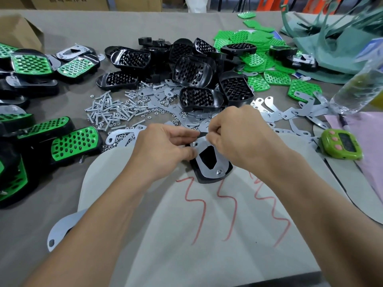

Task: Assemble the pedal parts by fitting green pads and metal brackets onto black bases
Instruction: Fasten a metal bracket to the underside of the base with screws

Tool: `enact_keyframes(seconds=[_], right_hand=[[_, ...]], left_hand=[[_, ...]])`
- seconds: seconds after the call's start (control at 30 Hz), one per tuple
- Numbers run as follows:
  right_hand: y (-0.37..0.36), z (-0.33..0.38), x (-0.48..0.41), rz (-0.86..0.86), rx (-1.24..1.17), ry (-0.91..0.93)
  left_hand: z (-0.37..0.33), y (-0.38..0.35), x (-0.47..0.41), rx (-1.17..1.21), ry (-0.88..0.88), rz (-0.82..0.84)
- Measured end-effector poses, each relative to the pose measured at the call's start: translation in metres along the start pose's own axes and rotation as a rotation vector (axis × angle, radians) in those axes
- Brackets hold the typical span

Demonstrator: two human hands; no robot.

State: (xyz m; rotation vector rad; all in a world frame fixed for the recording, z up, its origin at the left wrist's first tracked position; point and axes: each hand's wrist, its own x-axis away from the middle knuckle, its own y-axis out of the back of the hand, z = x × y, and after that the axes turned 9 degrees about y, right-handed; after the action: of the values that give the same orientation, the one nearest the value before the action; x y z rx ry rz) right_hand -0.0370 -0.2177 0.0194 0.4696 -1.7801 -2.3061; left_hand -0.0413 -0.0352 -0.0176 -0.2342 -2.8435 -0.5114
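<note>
Here, both hands work at one pedal lying on a white sheet (207, 224) marked with red zigzag lines, near the middle of the bench (62, 204). The black base (204, 179) lies flat with a metal bracket (204, 168) on top of it, and a screw head shows at the bracket's near end. The left hand (163, 146) pinches the bracket's left edge between thumb and fingertips. The right hand (242, 133) has its fingers curled and nips the bracket's far tip; whether it also holds a small fastener I cannot tell. Beyond the hands lie loose screws (107, 110), a heap of black bases (192, 69), green pads (257, 56) and spare brackets (290, 112). Finished pedals (74, 141) sit to the left, and a green timer (339, 146) to the right.
</note>
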Motion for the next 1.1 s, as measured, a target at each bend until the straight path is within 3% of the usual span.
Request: enact_keyframes(seconds=[0.33,0.53,0.6,0.7,0.77,0.83,0.93,1.1], right_hand=[[0.001,0.025,0.007,0.112,0.359,0.166],[-0.007,0.015,0.005,0.103,0.388,0.173],[-0.011,0.006,0.007,0.015,0.310,0.136],[-0.006,-0.010,0.009,-0.104,0.083,-0.076],[-0.004,-0.021,0.009,-0.196,-0.245,-0.120],[-0.003,-0.020,0.012,-0.168,-0.535,-0.088],[-0.013,-0.019,0.021,-0.047,-0.597,-0.065],[-0.025,-0.015,0.031,-0.255,-0.538,-0.190]], left_hand=[[0.003,-0.002,-0.001,0.058,0.011,-0.004],[0.003,-0.001,-0.001,0.053,0.004,-0.001],[0.003,-0.001,-0.001,0.045,0.004,-0.010],[0.003,-0.001,-0.001,0.048,0.018,-0.015],[0.002,-0.001,-0.001,0.054,0.029,-0.011],[0.002,-0.001,-0.001,0.042,0.034,-0.015],[0.001,-0.001,0.000,0.028,0.030,-0.025],[0.000,-0.003,-0.002,0.030,0.029,-0.004]])
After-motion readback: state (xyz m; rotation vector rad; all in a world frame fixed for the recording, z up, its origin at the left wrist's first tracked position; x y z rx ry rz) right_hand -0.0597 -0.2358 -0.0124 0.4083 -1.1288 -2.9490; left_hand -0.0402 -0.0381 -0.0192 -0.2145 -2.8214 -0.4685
